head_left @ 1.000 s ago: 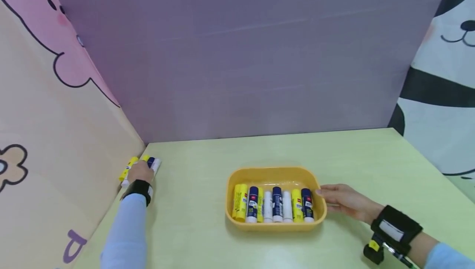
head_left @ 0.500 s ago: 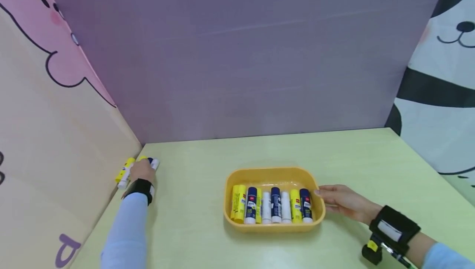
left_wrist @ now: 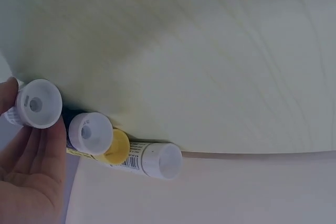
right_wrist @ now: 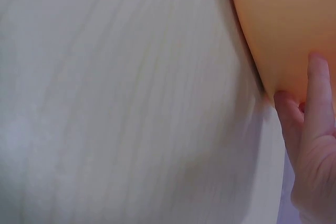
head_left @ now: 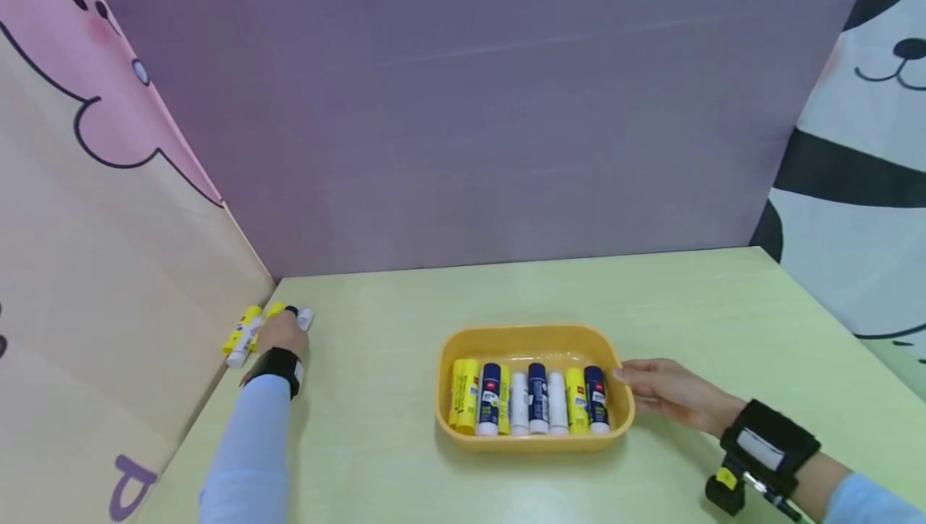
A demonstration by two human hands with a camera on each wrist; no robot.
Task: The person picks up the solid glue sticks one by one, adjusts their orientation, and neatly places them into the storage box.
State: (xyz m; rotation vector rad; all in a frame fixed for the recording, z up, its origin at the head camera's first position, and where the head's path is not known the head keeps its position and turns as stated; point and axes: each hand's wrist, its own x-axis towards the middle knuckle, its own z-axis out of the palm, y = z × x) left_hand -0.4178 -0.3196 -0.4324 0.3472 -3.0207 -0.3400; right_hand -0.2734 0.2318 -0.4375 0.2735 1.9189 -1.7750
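Right hand (head_left: 676,394): at the right end of the yellow tray (head_left: 531,444), straight fingers touching its outer wall; whether the thumb presses the rim, cannot tell. Black band on that wrist. Tray: near the middle of the pale green table (head_left: 362,411), long axis left to right. Contents: yellow, navy and white glue sticks side by side, long axes near to far, the navy ones with navy ends far and white ends near. Left hand (head_left: 282,333): at the table's far left, thumb and fingers pinching one white glue stick (left_wrist: 42,103), its long axis running away from the person and leaning right, hollow round base toward the wrist camera. Just beside, by the left wall: a navy stick (left_wrist: 91,133), a yellow stick (left_wrist: 116,148) and a white barcoded stick (left_wrist: 163,161), slanted alike; outermost, a yellow stick (head_left: 242,329). Farthest: purple back wall (head_left: 492,106).
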